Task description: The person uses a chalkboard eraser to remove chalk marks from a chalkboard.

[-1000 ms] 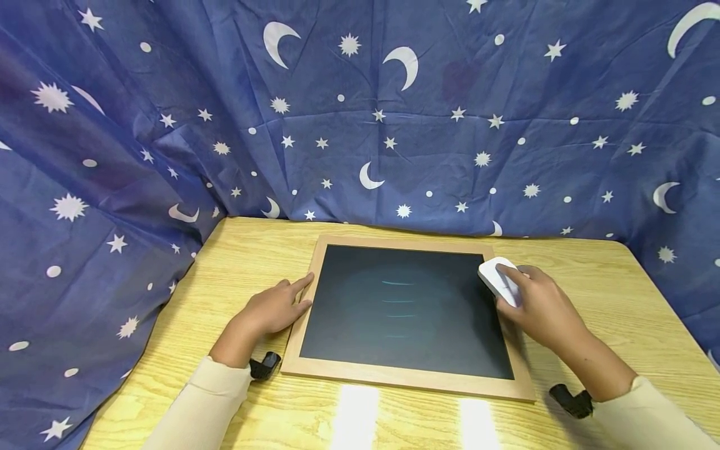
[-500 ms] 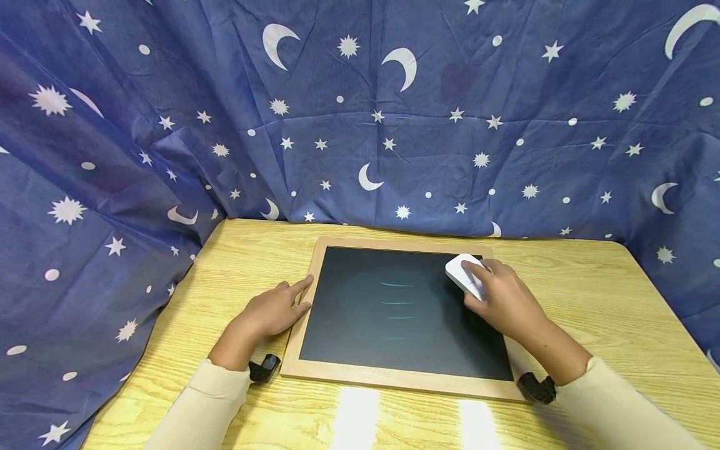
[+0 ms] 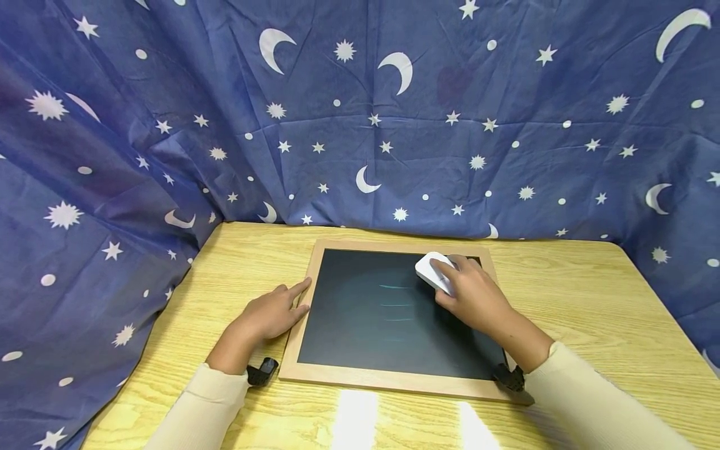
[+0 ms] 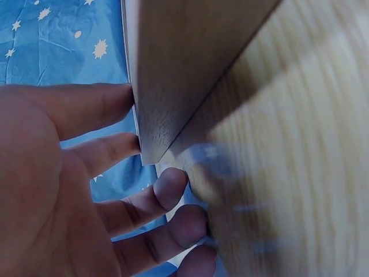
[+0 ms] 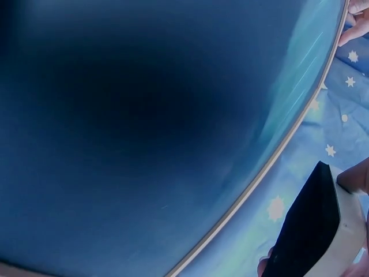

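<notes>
A wood-framed chalkboard (image 3: 349, 337) lies on the table, with several short pale-blue chalk lines (image 3: 396, 305) near its middle. My right hand (image 3: 475, 294) grips a white eraser (image 3: 435, 272) over the board's upper right, just right of the top line. In the right wrist view the eraser (image 5: 314, 231) shows its black felt face, tilted off the board surface. My left hand (image 3: 272, 311) rests at the board's left edge, thumb and index finger on the wooden frame. The left wrist view shows two fingertips touching the frame (image 4: 173, 63), the other fingers spread beside it by the table.
The light wood table (image 3: 590, 312) extends around the board. A blue curtain (image 3: 315, 125) with white moons and stars hangs behind it and along the left side. Bright light patches (image 3: 354, 415) fall on the table's front part.
My right hand has carried the eraser leftward from the board's right frame to over the dark surface near the chalk lines. The left hand has stayed on the frame.
</notes>
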Available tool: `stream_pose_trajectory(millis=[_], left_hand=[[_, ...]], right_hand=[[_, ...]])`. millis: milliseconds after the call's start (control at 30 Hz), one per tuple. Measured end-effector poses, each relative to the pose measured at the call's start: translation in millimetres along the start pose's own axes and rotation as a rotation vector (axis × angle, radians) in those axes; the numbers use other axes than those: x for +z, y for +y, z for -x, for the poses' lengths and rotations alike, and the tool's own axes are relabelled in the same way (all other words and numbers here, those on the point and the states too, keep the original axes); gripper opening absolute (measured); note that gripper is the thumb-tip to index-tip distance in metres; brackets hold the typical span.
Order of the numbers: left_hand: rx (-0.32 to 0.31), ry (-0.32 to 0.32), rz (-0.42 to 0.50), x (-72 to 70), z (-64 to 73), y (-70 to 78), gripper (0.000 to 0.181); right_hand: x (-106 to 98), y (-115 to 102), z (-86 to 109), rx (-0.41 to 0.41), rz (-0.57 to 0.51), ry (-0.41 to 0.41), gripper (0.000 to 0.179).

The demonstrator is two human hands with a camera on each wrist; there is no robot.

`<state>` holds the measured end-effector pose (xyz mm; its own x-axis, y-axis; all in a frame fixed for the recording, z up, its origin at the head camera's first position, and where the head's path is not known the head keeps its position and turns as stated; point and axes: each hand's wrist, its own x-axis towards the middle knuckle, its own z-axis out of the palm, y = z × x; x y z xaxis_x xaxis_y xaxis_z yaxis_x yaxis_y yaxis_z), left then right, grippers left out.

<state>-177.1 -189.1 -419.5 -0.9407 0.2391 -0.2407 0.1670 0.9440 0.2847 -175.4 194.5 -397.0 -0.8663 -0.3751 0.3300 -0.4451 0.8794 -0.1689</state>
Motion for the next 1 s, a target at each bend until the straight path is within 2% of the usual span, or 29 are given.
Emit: stream_pose_trajectory(millis=[367, 733, 1000], left_hand=[[0.002, -0.008, 0.009, 0.9, 1.1, -0.5, 0.061], [-0.003, -0.011, 0.019, -0.5, 1.1, -0.3, 0.061], [0.000, -0.007, 0.033, -0.3, 1.8, -0.9, 0.061]], right_hand=[[8.0, -21.0, -18.8, -0.030, 0.001, -0.094, 0.053], [21.5, -38.5, -29.6, -0.117, 0.030, -0.143, 0.052], [28.4, -48.3, -34.6, -0.102, 0.030, -0.201, 0.054]])
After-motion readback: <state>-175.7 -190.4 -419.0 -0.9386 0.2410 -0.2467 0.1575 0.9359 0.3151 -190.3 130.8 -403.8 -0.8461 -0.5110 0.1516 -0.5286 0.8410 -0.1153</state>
